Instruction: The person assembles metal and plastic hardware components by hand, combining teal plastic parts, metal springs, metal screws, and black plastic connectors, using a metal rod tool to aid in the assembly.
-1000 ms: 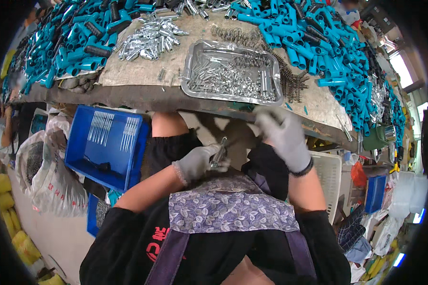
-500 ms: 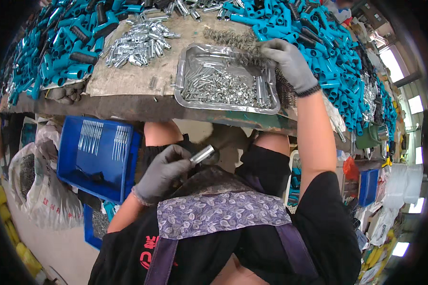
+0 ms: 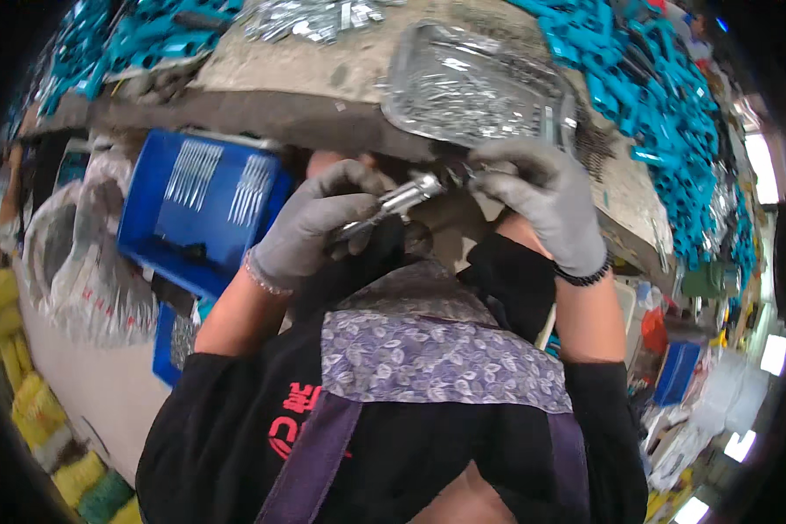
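Note:
Both of my hands wear grey gloves and meet over my lap, just in front of the table edge. My left hand [image 3: 310, 223] is closed around a shiny metal tube [image 3: 415, 192], which tilts up toward the right. Close to the tube's open end, my right hand [image 3: 546, 201] pinches a small dark piece [image 3: 453, 175]. It looks like a coil spring, but blur hides its exact shape. I cannot tell whether it enters the tube. Beyond the hands, a metal tray [image 3: 395, 83] on the table holds many small silvery parts.
Teal tubular parts [image 3: 629, 105] are heaped at the table's right, with more teal parts [image 3: 162, 39] at far left. Silvery metal fittings [image 3: 319, 19] lie between. Below the table, a blue bin [image 3: 135, 210] holds rows of thin metal rods, beside a white sack [image 3: 96, 271].
My right hand has come back from the springs by the tray to the tube, holding a small dark piece. My left hand has raised the tube. The view has shifted.

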Demonstrator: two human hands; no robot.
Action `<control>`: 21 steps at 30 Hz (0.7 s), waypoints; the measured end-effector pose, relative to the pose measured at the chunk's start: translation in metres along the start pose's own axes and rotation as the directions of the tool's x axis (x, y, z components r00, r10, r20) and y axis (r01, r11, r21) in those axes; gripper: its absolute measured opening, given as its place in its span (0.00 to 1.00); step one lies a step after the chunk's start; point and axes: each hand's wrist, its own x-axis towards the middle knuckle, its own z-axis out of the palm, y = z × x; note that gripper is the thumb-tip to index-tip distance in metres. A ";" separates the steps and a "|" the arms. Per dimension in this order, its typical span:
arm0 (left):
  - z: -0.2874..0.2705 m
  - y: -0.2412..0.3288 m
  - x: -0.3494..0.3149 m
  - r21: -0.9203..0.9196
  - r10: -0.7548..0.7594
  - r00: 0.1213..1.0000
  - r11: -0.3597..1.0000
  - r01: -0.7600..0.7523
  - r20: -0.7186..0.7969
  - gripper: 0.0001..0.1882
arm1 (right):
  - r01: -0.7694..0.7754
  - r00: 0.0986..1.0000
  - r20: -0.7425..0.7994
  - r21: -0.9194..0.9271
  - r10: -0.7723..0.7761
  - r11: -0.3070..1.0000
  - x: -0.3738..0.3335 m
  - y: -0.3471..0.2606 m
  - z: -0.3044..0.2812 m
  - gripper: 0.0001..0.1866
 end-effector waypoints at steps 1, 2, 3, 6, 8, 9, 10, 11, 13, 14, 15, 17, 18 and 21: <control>-0.001 0.002 -0.010 -0.008 0.010 0.998 1.000 -0.011 -0.057 0.10 | 0.008 0.999 0.054 0.020 -0.009 1.000 -0.001 -0.005 0.009 0.13; -0.002 0.006 -0.019 0.089 -0.048 0.999 0.995 0.049 -0.012 0.12 | -0.033 0.989 0.141 -0.078 0.044 0.996 -0.004 -0.012 0.011 0.14; -0.003 0.009 -0.028 0.188 -0.112 0.994 0.976 0.106 0.021 0.15 | -0.052 0.970 0.223 -0.178 0.092 0.983 -0.006 -0.016 0.016 0.15; -0.019 -0.020 -0.041 0.344 -0.005 0.981 0.937 -0.063 0.194 0.36 | -0.113 0.882 0.455 -0.046 0.121 0.993 -0.021 0.012 0.059 0.16; -0.028 -0.013 -0.062 0.248 -0.244 0.951 0.949 0.195 0.189 0.38 | -0.160 0.816 0.560 -0.022 0.145 0.987 -0.023 0.022 0.076 0.16; -0.037 -0.019 -0.069 0.191 -0.344 0.922 0.931 0.311 0.177 0.37 | -0.305 0.778 0.585 0.037 0.227 0.952 -0.026 0.036 0.086 0.17; -0.053 -0.033 -0.073 0.283 -0.124 0.987 0.955 0.090 0.104 0.35 | -0.160 0.816 0.566 0.026 0.118 0.987 -0.025 0.050 0.093 0.25; -0.065 -0.039 -0.079 0.387 0.107 0.993 0.914 -0.119 0.053 0.33 | -0.159 0.803 0.585 0.029 0.112 0.987 -0.022 0.055 0.100 0.25; -0.115 -0.039 -0.086 0.329 0.181 0.967 0.937 -0.113 -0.181 0.25 | -0.084 0.942 0.329 0.043 0.065 0.996 -0.016 0.062 0.113 0.32; -0.123 -0.018 -0.082 0.353 0.092 0.861 0.930 0.106 -0.501 0.21 | -0.180 0.930 0.344 0.113 0.132 0.977 -0.009 0.054 0.110 0.34; -0.157 -0.017 -0.075 0.460 0.178 0.790 0.876 0.144 -0.587 0.21 | -0.182 0.946 0.300 0.178 0.123 0.967 -0.006 0.061 0.107 0.31; -0.266 -0.053 -0.060 0.672 0.282 0.740 0.678 0.297 -0.611 0.22 | -0.247 0.941 0.274 0.167 0.196 0.955 -0.003 0.058 0.099 0.28; -0.305 -0.065 -0.051 0.636 0.243 0.707 0.681 0.363 -0.664 0.18 | -0.252 0.941 0.272 0.168 0.200 0.953 -0.005 0.060 0.096 0.28; -0.332 -0.078 -0.017 0.596 0.136 0.613 0.467 0.653 -0.778 0.16 | -0.247 0.950 0.218 0.088 0.223 0.965 -0.016 0.073 0.083 0.24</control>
